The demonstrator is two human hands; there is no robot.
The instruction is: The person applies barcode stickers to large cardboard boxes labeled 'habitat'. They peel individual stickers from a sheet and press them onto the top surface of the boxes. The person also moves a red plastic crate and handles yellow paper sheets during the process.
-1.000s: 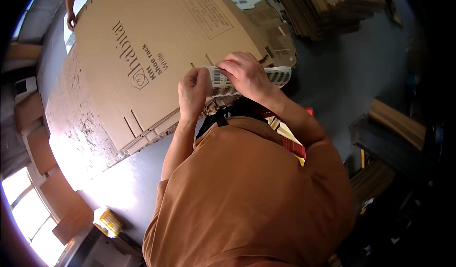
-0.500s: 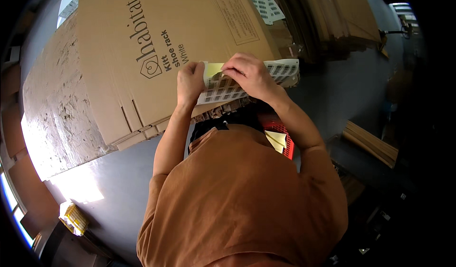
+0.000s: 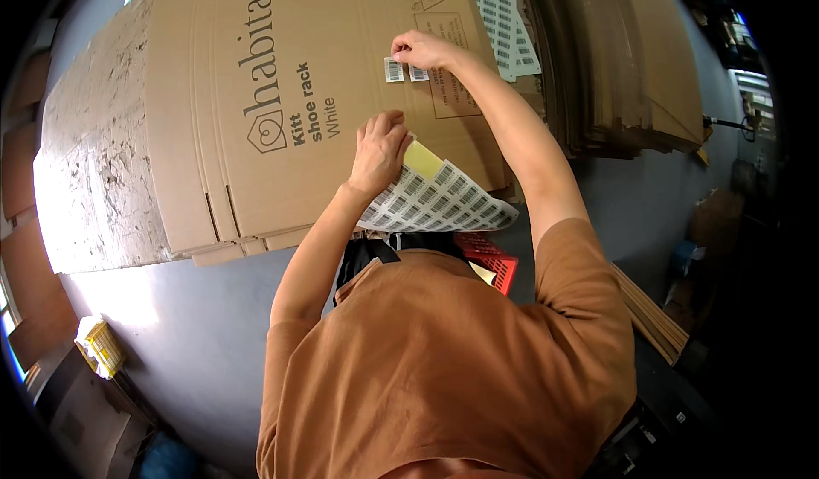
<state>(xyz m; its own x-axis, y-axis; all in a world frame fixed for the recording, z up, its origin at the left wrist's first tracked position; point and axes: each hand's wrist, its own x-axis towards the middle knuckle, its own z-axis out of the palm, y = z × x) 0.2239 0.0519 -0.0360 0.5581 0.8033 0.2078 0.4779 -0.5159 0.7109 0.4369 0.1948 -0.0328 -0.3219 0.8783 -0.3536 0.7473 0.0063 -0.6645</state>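
Reaching farther over the big, flat, brown cardboard box [image 3: 345, 61], the right hand [image 3: 420, 52] has left the white paper sheet of striped stickers [image 3: 439, 204] and is now by two small white stickers. Its fingertips are close together at the far edge of the left small sticker [image 3: 393, 70]; I cannot tell if they grip or just press. That sticker lies just on the near side of them, its long side running near to far. Just to its right is the right small sticker [image 3: 418, 74]. The left hand [image 3: 381, 150] is nearer the body, pinching the sheet's far corner beside a bare yellow patch [image 3: 422, 161]. Plain cardboard lies open left of the stickers. The box's right edge is past the right hand.
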